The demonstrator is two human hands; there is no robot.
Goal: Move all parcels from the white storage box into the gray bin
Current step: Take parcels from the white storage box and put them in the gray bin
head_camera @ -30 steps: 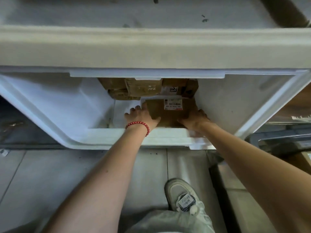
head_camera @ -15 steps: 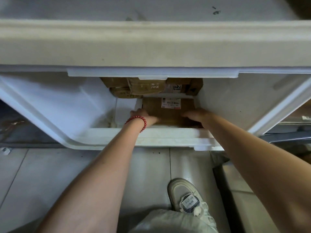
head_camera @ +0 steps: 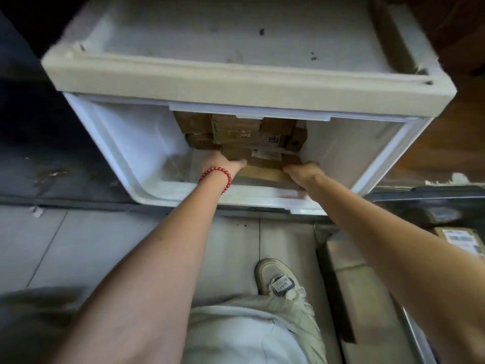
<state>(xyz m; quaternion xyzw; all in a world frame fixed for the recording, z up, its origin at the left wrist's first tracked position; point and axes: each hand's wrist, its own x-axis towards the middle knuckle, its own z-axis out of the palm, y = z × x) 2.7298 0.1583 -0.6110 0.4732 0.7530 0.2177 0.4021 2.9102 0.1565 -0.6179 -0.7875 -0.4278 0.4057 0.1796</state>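
Left hand [head_camera: 225,164] curls round the parcel's left edge and right hand [head_camera: 301,171] round its right edge. Fingertips are hidden on both, so I can't tell how deep the grip goes. Parcel [head_camera: 263,171] sits low in the box [head_camera: 126,143], right of centre, just inside the near sill [head_camera: 262,199] and touching the stack [head_camera: 236,130] behind it.

Risks, left to right:
- Bracelet [head_camera: 216,175] rides right over the sill and could snag as the wrist backs out.
- Parcel touches the stack, so a fast pull may drag the far ones forward or tip them.
- Lid [head_camera: 236,82] overhangs the opening. Lift before clearing it and the parcel's top edge hits.
- Right hand is near the box's right wall, so knuckles may scrape and the grip may slip.

Room:
- Left half of the box floor is bare — shift left there if it jams.
- Exit is toward the near side, over the sill, kept low.
- Shoe [head_camera: 275,279] stands between box and bin, so a dropped parcel would land about there.
- Bin [head_camera: 362,311] is near right, with one binned parcel [head_camera: 458,236] at its far end. The rest of its inside is mostly hidden by the right arm.
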